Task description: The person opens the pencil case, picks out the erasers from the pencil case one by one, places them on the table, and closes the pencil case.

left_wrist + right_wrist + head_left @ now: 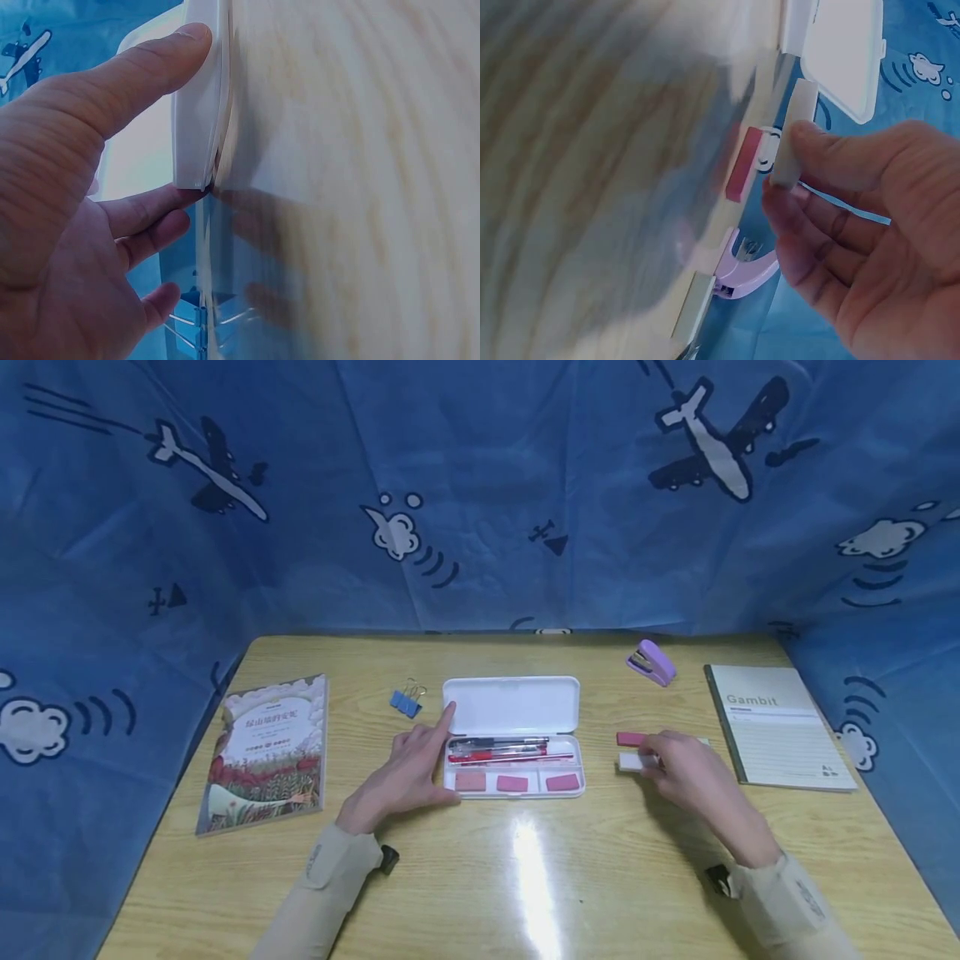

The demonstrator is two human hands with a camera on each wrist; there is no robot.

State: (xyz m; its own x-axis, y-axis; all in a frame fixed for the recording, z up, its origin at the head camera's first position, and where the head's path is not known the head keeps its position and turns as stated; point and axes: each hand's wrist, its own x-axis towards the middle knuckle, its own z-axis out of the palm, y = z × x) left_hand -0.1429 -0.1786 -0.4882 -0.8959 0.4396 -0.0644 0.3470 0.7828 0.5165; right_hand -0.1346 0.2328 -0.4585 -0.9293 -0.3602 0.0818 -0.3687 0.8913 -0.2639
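Note:
An opened white pencil case lies mid-table. Its tray holds several pens and, in front compartments, three pink erasers. At its left end rests my left hand, the thumb against the front wall and the index finger stretched along the side. To the right of the case, my right hand pinches a white eraser between thumb and fingers, just above the table. A dark pink eraser lies right behind it. Another pale eraser is partly hidden by the right hand in the head view.
A blue binder clip lies behind the left hand, with a picture-covered book further left. At the back right sits a purple stapler. A notebook lies at the right. Blue printed cloth surrounds the table's back and sides.

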